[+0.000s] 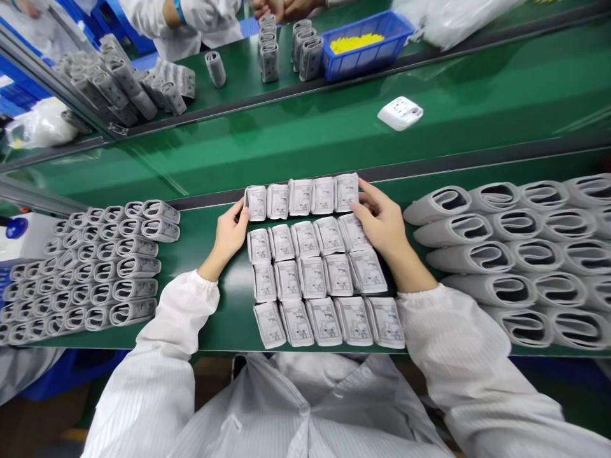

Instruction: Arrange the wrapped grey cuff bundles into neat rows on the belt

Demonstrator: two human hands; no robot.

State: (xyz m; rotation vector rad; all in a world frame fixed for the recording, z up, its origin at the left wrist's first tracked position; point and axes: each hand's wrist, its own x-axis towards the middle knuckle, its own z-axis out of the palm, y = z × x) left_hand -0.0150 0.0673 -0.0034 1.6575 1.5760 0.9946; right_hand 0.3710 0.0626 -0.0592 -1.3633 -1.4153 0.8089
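Observation:
Flat grey cuffs with printed diagram sheets (324, 273) lie in tidy rows on the green bench (229, 318) in front of me. My left hand (231, 235) rests its fingertips on the left end of the top row, at the cuff there (256, 203). At the other end, my right hand (379, 219) lies with its fingers spread over the rightmost top cuff (346, 193). Rolled grey cuffs stand in a block to my right (515, 254), and smaller rolled ones (95, 273) are stacked to my left.
Beyond a dark rail, a green belt (267, 146) carries a white plastic device (400, 113). On the far bench are a blue crate of yellow parts (366, 44) and more rolled cuffs (270, 48). A co-worker's white sleeve (191, 16) shows at the top edge.

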